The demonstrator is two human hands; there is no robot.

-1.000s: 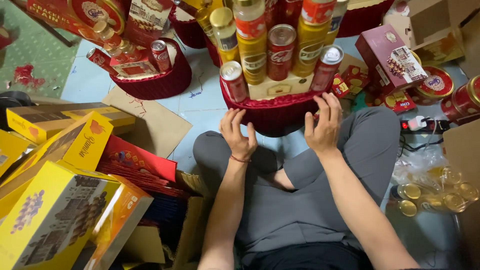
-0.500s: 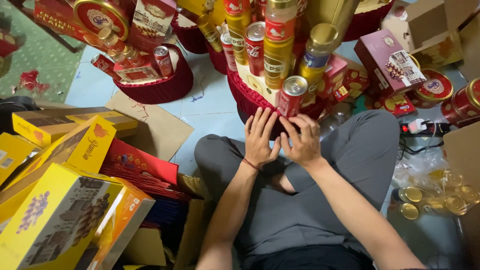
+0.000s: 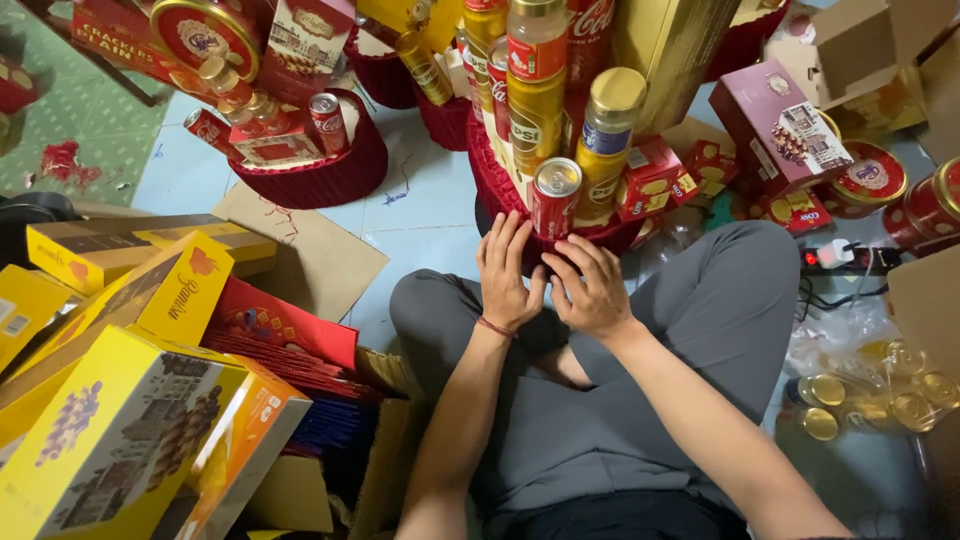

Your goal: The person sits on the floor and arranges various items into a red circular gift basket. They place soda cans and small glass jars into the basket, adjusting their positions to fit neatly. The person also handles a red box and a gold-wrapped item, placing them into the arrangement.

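Now both hands — left hand (image 3: 508,275), right hand (image 3: 592,288) — flat, grip wide, on red basket (image 3: 490,180) holding cans, bottles.

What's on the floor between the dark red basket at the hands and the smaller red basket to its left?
Only bare pale floor tiles separate the dark red basket from the smaller one, in the head view.

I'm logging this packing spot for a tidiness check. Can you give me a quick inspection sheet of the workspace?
Surface: pale tiled floor, cardboard sheet lying on it.
Job's things: dark red basket packed with cans and bottles; red can leaning at its front.
Clutter: yellow boxes piled beside the person, second red basket, gold-lidded jars.
Grips: left hand and right hand rest on the basket's front, below the can.
Cables: power strip with dark cord.
Surroundings: green mat.
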